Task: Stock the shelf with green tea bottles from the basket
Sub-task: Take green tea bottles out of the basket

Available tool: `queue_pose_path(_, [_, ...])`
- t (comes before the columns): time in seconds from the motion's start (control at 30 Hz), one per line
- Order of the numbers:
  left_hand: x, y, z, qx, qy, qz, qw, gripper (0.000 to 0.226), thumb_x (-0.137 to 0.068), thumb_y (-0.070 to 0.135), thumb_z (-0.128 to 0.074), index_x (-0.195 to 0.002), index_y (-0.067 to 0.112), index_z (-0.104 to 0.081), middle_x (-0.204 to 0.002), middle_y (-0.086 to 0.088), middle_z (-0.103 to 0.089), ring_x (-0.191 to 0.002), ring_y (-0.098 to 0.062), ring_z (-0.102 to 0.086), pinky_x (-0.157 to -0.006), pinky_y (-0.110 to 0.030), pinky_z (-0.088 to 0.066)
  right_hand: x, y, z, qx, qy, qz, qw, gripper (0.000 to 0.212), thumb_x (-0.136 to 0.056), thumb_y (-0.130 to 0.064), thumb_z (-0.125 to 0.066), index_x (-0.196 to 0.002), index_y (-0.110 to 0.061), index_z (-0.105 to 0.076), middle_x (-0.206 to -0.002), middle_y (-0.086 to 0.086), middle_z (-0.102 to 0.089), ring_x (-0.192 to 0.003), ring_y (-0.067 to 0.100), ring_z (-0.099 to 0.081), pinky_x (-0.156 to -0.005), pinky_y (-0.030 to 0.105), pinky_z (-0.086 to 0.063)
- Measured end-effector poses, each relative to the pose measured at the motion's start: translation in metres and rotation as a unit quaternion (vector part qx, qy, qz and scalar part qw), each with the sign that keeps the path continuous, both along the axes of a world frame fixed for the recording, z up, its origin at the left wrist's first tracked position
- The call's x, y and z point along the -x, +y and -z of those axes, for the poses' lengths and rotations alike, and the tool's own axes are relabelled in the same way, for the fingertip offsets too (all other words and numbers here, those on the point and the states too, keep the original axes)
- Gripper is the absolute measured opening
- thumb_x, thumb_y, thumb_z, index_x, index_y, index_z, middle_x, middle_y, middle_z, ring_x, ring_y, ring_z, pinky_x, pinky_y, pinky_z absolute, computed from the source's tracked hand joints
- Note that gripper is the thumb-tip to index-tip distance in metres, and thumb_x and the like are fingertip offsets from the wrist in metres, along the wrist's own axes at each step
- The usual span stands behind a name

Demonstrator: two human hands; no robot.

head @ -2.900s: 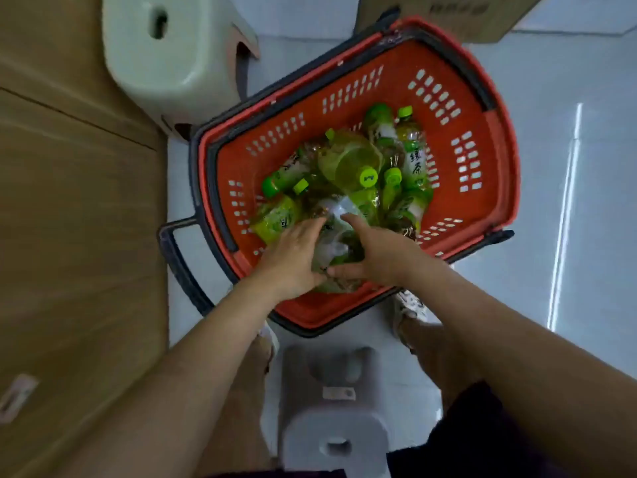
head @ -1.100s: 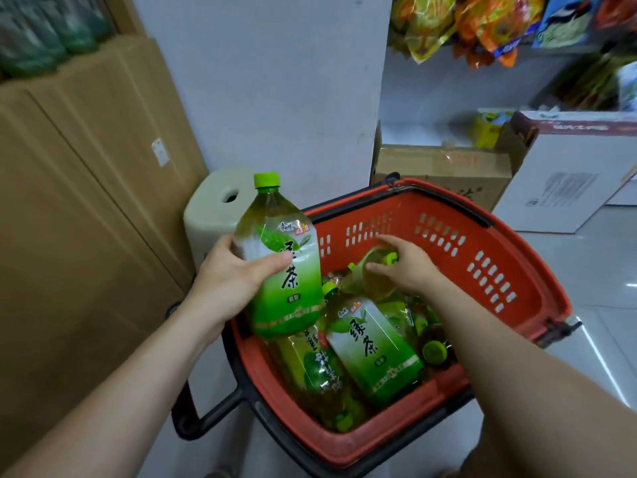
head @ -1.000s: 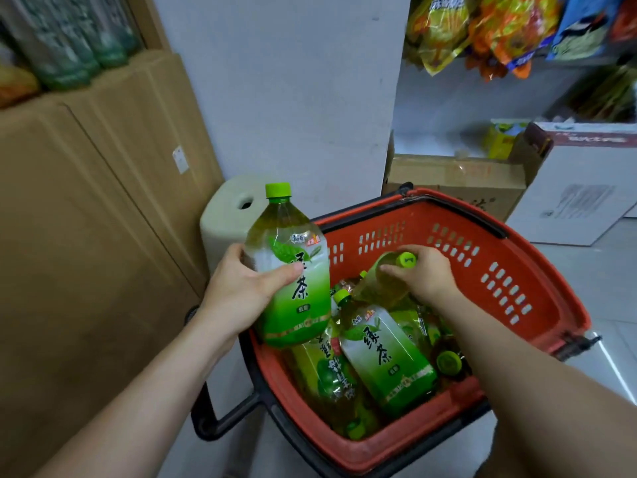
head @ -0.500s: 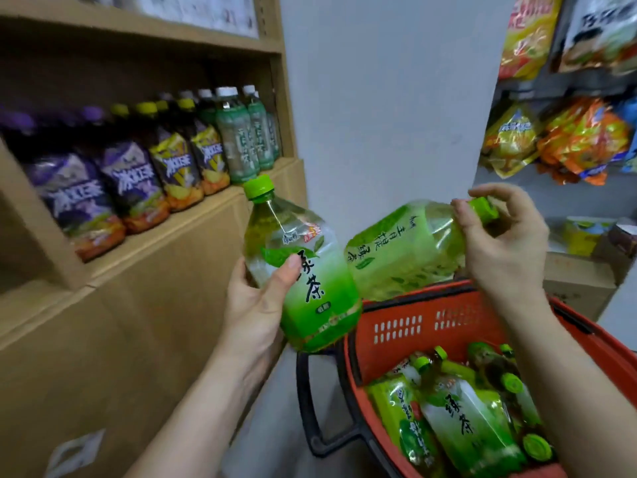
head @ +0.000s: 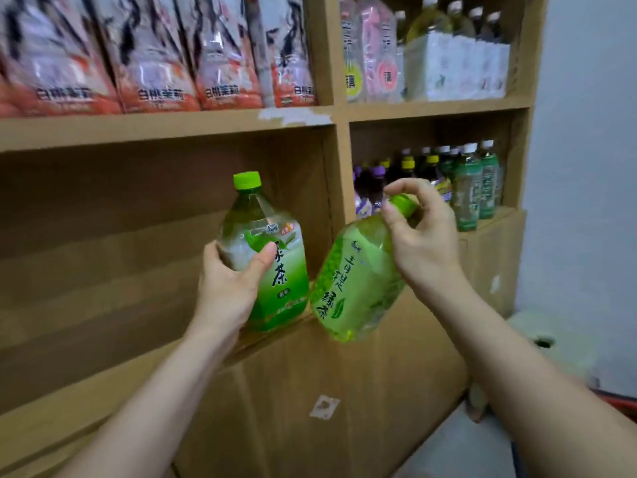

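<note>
In the upper left of the frame, pink-labelled packs (head: 155, 63) filled the top tier of the shelf (head: 172, 127). The bay beneath it, left of centre, was judged the destination. At centre the left hand (head: 227, 291) was wrapped round the lower body of an upright green tea bottle (head: 275, 250), thumb across the label. The bottle's base sat at or just over the bay's front lip; contact with the board could not be confirmed. Just beside it to the right, a second green tea bottle (head: 355, 288) hung tilted, base down and left. It was carried only by the right hand (head: 431, 250), whose fingers (head: 413, 188) pinched the cap and neck. Small bottles (head: 472, 188) occupied the bay at right, and a red edge at the lower right corner was probably the basket (head: 617, 398). Assessed risks: the neck pinch gave little control of a full bottle, so it could swing into the upright one or slip and fall. Either bottle, if set down too near the lip, could topple off.
</note>
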State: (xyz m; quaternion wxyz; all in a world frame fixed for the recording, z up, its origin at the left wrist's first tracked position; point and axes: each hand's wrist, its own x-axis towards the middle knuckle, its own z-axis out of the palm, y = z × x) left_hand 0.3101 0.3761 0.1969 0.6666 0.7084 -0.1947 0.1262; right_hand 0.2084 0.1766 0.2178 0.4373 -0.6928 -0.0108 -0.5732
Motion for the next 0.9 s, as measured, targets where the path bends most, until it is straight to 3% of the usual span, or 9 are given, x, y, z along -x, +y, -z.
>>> queue_pose_path(0.07, [-0.020, 0.013, 0.003, -0.020, 0.005, -0.043, 0.999, 0.065, -0.061, 0.056, -0.078, -0.110, 0.025, -0.048, -0.104, 0.006, -0.063, -0.098, -0.019, -0.063, -0.090, -0.043, -0.052, -0.029, 0.017, -0.003, 0.011, 0.023, -0.004, 1.000, 0.014, -0.088, -0.005, -0.059, -0.098, -0.015, -0.060, -0.084, -0.015, -0.057, -0.074, -0.004, -0.052, -0.071, 0.016, -0.041])
queue_pose_path(0.23, [-0.053, 0.021, 0.020, -0.056, 0.042, -0.097, 0.993, 0.058, -0.071, 0.049, -0.075, -0.107, 0.017, -0.043, -0.109, -0.004, -0.056, -0.105, -0.027, -0.057, -0.092, -0.045, -0.049, -0.080, 0.044, -0.012, 0.036, 0.070, -0.036, 0.996, 0.017, -0.091, -0.016, -0.060, -0.107, -0.018, -0.057, -0.087, -0.012, -0.057, -0.078, 0.005, -0.055, -0.072, 0.029, -0.048])
queue_pose_path(0.33, [-0.065, 0.021, 0.024, -0.089, 0.053, -0.087, 0.991, 0.075, -0.069, 0.048, -0.077, -0.123, 0.013, -0.039, -0.118, -0.005, -0.053, -0.113, -0.027, -0.054, -0.093, -0.040, -0.046, -0.095, 0.060, -0.016, 0.068, 0.128, -0.037, 0.989, 0.035, -0.091, -0.033, -0.060, -0.124, -0.023, -0.052, -0.104, -0.006, -0.062, -0.095, 0.012, -0.060, -0.085, 0.037, -0.052])
queue_pose_path(0.4, [-0.068, 0.028, 0.028, -0.143, 0.033, -0.061, 0.987, 0.103, -0.066, 0.036, -0.083, -0.143, 0.021, -0.017, -0.133, -0.004, -0.047, -0.121, -0.024, -0.049, -0.099, -0.037, -0.042, -0.099, 0.065, -0.013, 0.093, 0.201, -0.021, 0.975, 0.061, -0.086, -0.055, -0.057, -0.139, -0.034, -0.036, -0.122, -0.001, -0.058, -0.113, 0.019, -0.055, -0.094, 0.044, -0.049])
queue_pose_path(0.5, [-0.061, 0.041, 0.037, -0.209, -0.038, -0.025, 0.977, 0.125, -0.063, 0.018, -0.085, -0.144, 0.044, 0.007, -0.146, -0.001, -0.034, -0.127, -0.018, -0.041, -0.102, -0.029, -0.032, -0.085, 0.066, 0.004, 0.140, 0.347, 0.036, 0.927, 0.105, -0.065, -0.078, -0.059, -0.142, -0.053, 0.007, -0.146, 0.007, -0.030, -0.129, 0.030, -0.040, -0.101, 0.049, -0.043])
queue_pose_path(0.57, [-0.060, 0.042, 0.039, -0.225, -0.068, -0.036, 0.971, 0.127, -0.063, 0.019, -0.085, -0.141, 0.050, 0.011, -0.147, -0.004, -0.033, -0.128, -0.024, -0.043, -0.099, -0.029, -0.033, -0.080, 0.066, 0.018, 0.151, 0.388, 0.081, 0.905, 0.116, -0.062, -0.077, -0.062, -0.141, -0.050, 0.018, -0.139, 0.011, -0.033, -0.117, 0.034, -0.051, -0.091, 0.045, -0.047])
queue_pose_path(0.7, [-0.072, 0.036, 0.032, -0.294, -0.073, -0.092, 0.949, 0.128, -0.067, 0.037, -0.083, -0.142, 0.044, 0.021, -0.143, -0.014, -0.041, -0.116, -0.035, -0.055, -0.092, -0.038, -0.045, -0.104, 0.074, 0.031, 0.156, 0.387, 0.122, 0.901, 0.109, -0.068, -0.073, -0.061, -0.144, -0.042, 0.010, -0.131, 0.009, -0.036, -0.095, 0.031, -0.059, -0.073, 0.037, -0.048])
queue_pose_path(0.83, [-0.086, 0.031, 0.029, -0.344, -0.058, -0.146, 0.926, 0.126, -0.071, 0.043, -0.077, -0.141, 0.038, 0.027, -0.150, -0.017, -0.027, -0.101, -0.038, -0.063, -0.082, -0.042, -0.051, -0.133, 0.078, 0.044, 0.082, 0.350, 0.016, 0.933, 0.098, -0.085, -0.052, -0.060, -0.147, -0.039, 0.014, -0.143, 0.010, -0.031, -0.115, 0.029, -0.054, -0.094, 0.043, -0.047])
queue_pose_path(0.9, [-0.090, 0.032, 0.025, -0.348, -0.022, -0.137, 0.927, 0.126, -0.073, 0.041, -0.077, -0.139, 0.041, 0.031, -0.155, -0.015, -0.015, -0.111, -0.039, -0.059, -0.086, -0.044, -0.049, -0.139, 0.078, 0.046, 0.056, 0.352, -0.044, 0.933, 0.097, -0.090, -0.043, -0.058, -0.147, -0.035, 0.020, -0.152, 0.007, -0.028, -0.130, 0.027, -0.044, -0.105, 0.043, -0.039])
